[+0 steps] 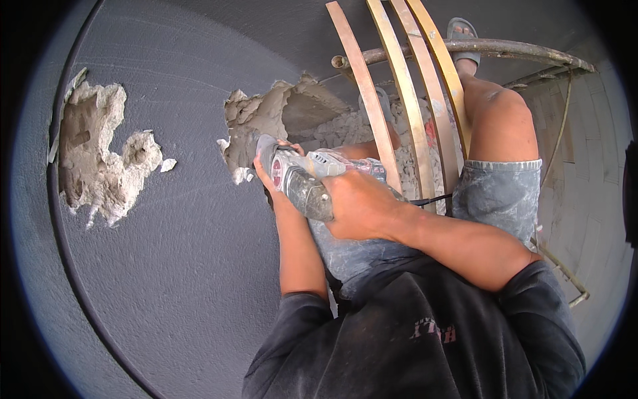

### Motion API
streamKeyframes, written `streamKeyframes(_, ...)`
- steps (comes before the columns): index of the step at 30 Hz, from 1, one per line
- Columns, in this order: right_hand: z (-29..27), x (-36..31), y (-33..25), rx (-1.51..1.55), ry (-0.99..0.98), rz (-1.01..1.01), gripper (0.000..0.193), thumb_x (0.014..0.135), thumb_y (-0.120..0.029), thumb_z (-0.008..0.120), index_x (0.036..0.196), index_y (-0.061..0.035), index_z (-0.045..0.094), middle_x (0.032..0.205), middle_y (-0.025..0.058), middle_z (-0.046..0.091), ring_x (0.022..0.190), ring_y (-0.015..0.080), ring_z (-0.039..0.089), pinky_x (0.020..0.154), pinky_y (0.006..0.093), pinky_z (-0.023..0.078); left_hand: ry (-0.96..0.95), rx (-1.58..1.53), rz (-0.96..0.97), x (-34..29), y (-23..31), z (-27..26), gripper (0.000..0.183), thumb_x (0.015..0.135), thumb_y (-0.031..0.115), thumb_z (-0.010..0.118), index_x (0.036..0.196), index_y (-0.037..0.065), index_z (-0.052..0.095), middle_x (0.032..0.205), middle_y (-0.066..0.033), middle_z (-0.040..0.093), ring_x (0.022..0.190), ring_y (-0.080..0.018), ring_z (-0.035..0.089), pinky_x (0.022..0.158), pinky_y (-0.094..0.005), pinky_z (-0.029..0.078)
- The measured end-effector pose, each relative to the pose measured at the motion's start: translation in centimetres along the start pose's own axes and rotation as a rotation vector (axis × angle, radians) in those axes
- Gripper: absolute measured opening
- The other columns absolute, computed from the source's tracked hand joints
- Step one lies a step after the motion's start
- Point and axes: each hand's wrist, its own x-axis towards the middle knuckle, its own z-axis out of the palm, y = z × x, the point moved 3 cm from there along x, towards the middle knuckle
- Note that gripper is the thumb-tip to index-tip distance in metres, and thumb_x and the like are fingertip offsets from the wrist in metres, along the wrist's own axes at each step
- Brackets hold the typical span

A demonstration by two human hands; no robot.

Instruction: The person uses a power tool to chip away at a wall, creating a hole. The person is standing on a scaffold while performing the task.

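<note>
A dusty corded hammer drill (302, 189) is held with its grey nose against the edge of a ragged hole (256, 113) in the dark grey wall (179, 266). My right hand (362, 203) is closed round the drill's rear. My left hand (264, 178) wraps the front of the drill from the wall side, its fingers partly hidden behind the body. Where the tip meets the hole is hard to make out. Pale broken mortar lines the hole. A black cable (432, 199) runs to the right behind my right forearm.
Left of the drill, a second broken patch (100, 153) exposes rough masonry. Several wooden planks (412, 100) bridge a rusty scaffold pole (512, 46) beside my legs. Rubble (325, 133) lies beyond the hole. My sandalled foot (463, 40) is by the pole.
</note>
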Motion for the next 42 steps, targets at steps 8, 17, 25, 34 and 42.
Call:
streamKeyframes(8,-2.8,1.7,1.2,0.049,0.074,-0.017,0.032,0.074,-0.012,0.074,0.097,0.0104,0.071,0.09,0.0334,0.071,0.092,0.0487,0.071,0.084,0.0487,0.058,0.083,0.17,0.04,1.6,-1.0,1.8,0.048,0.089,0.049,0.062,0.104,0.004,0.062,0.094,-0.0151,0.068,0.089,-0.0302,0.063,0.093,-0.0461,0.053)
streamKeyframes(17,-0.6,1.2,-0.1,-0.023,0.014,-0.006,0.032,0.074,-0.014,0.075,0.097,0.0069,0.07,0.092,0.0327,0.071,0.093,0.0487,0.071,0.084,0.052,0.058,-0.076,0.087,0.026,0.7,-0.1,0.3,0.048,0.088,0.046,0.067,0.107,0.002,0.062,0.1,-0.0151,0.068,0.093,-0.0292,0.064,0.094,-0.0472,0.051)
streamKeyframes(25,-1.0,2.0,-0.1,-0.055,-0.013,0.035,0.033,0.073,-0.014,0.075,0.097,0.0079,0.07,0.088,0.0327,0.071,0.088,0.0483,0.072,0.081,0.053,0.059,-0.005,-0.003,0.008,2.1,0.4,-0.4,0.047,0.091,0.045,0.067,0.111,0.003,0.063,0.101,-0.0148,0.069,0.095,-0.0278,0.066,0.095,-0.0464,0.051)
streamKeyframes(34,0.1,1.5,-1.5,-0.068,-0.095,0.032,0.027,0.073,-0.009,0.07,0.094,0.0079,0.07,0.089,0.0333,0.071,0.087,0.048,0.073,0.08,0.0526,0.06,-0.099,0.011,0.044,1.7,0.5,-0.6,0.043,0.089,0.038,0.073,0.11,0.001,0.063,0.101,-0.0148,0.069,0.096,-0.026,0.066,0.096,-0.0437,0.05)
streamKeyframes(42,-0.5,1.3,-1.1,-0.031,-0.041,0.053,0.029,0.074,-0.009,0.07,0.097,0.0097,0.069,0.088,0.0349,0.07,0.089,0.0494,0.072,0.082,0.0534,0.059,-0.093,-0.004,0.059,2.1,0.3,-0.6,0.044,0.088,0.04,0.071,0.107,0.002,0.064,0.1,-0.0147,0.07,0.095,-0.0266,0.067,0.095,-0.0439,0.051)
